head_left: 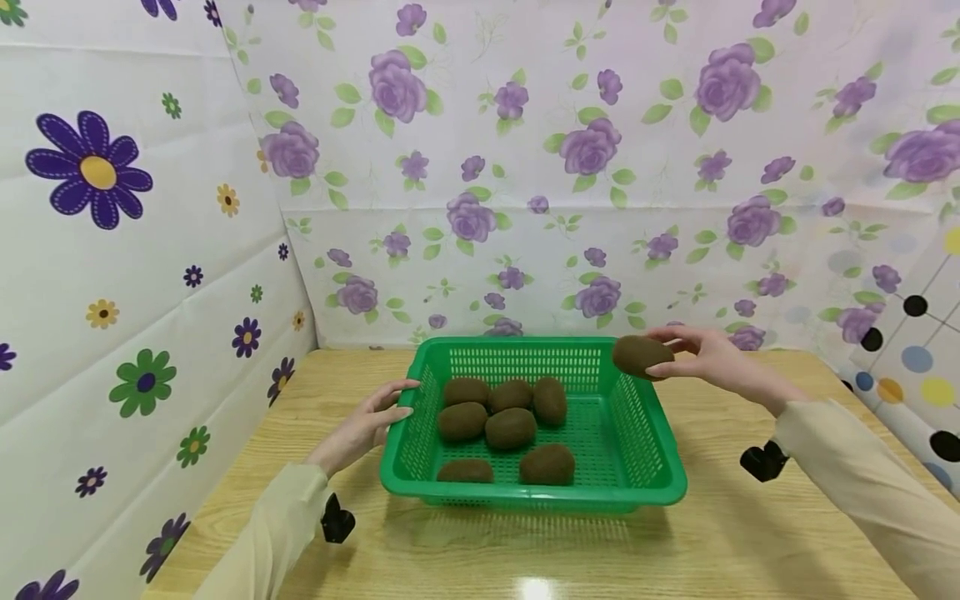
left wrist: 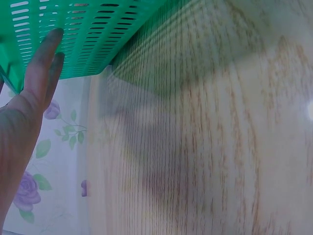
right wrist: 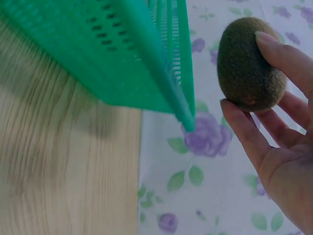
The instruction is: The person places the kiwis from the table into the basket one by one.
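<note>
A brown fuzzy kiwi (head_left: 634, 356) is held by my right hand (head_left: 701, 360) just above the right end of a green plastic basket (head_left: 532, 493). In the right wrist view, the thumb and fingers pinch this kiwi (right wrist: 244, 63) from both sides, beside the basket's rim (right wrist: 159, 73). My left hand (head_left: 369, 423) grips the left rim of the basket, fingertips and thumb at the edge. Seen from the left wrist, two of its fingers (left wrist: 41, 63) lie along the slotted outer wall. Several more kiwis (head_left: 511, 428) lie in the basket, mostly towards its left and middle.
The basket stands on a light wood-grain table (head_left: 480, 558). Behind it hangs a white cloth (head_left: 525, 275) with purple roses, and a flower-patterned sheet (head_left: 150, 275) covers the left side. A dotted sheet (head_left: 911, 333) hangs on the right.
</note>
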Motion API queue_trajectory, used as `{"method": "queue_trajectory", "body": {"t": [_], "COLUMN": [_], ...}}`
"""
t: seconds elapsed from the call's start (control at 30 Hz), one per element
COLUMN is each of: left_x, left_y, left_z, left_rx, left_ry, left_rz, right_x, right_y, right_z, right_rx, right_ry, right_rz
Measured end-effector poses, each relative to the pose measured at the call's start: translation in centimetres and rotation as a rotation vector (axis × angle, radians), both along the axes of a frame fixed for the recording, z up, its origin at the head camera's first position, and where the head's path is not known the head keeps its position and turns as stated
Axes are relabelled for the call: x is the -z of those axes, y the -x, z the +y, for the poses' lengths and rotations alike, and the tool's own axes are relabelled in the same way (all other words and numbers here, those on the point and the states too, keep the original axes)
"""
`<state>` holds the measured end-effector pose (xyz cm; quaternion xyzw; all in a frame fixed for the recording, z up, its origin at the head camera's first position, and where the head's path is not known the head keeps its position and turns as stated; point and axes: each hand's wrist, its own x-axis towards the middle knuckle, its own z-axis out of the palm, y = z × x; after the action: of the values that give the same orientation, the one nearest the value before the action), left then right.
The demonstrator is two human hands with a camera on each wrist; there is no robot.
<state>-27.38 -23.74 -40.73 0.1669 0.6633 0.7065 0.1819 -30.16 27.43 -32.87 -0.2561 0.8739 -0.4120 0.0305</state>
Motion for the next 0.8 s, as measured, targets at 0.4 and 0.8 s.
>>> {"method": "queue_trajectory", "body": {"t": [0.4,0.8], "left_x": [-0.2,0.0], "left_y": [-0.1,0.0], "left_z": [0.1,0.0], "left_rx": [-0.014,-0.006], "left_ry": [0.013,0.015], "left_rz": [-0.015,0.001], "right_x": [-0.9,-0.9], "right_y": [0.5,1.3], "right_z": [-3.7,-6.8], "right_rx": [-0.200,-0.345], "right_ry": [-0.086,-0.155], "right_rz": [-0.152,-0.249]}}
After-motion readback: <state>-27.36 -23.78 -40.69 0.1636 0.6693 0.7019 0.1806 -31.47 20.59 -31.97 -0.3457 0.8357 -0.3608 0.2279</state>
